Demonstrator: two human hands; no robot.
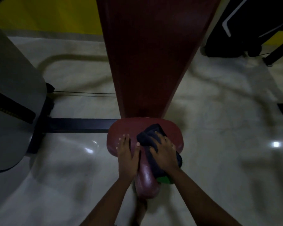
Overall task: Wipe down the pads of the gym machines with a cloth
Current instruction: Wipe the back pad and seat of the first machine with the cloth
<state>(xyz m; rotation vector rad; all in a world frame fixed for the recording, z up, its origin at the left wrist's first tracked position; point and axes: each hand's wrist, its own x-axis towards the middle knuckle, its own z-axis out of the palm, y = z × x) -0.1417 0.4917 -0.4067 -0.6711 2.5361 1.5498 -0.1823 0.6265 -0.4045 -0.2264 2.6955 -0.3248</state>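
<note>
The dim head view looks down on a dark red seat pad (121, 131) of a gym machine, with a long red back pad (147, 54) rising away from its far edge. The right hand (164, 154) lies spread on a dark cloth (151, 134), fingers nearly straight and pressing it flat onto the right half of the seat pad; part of the cloth hangs over the near right edge, and a small green patch shows beneath it, too unclear to name. The left hand (127, 154) rests flat and open on the left half of the same pad, fingers together and holding nothing, seemingly bracing. The narrower near part of the seat (148, 178) runs between the two wrists and shows a shine. The step in hand appears to be wiping the seat pad, with the back pad likely yet to be done, though the poor light hides any difference in cleanliness. The next move probably calls for sweeping the cloth leftward, which would need the left hand lifted clear, then reaching far up along the back pad. A grey machine housing (11, 103) stands at left on the pale glossy floor (227, 128).
</note>
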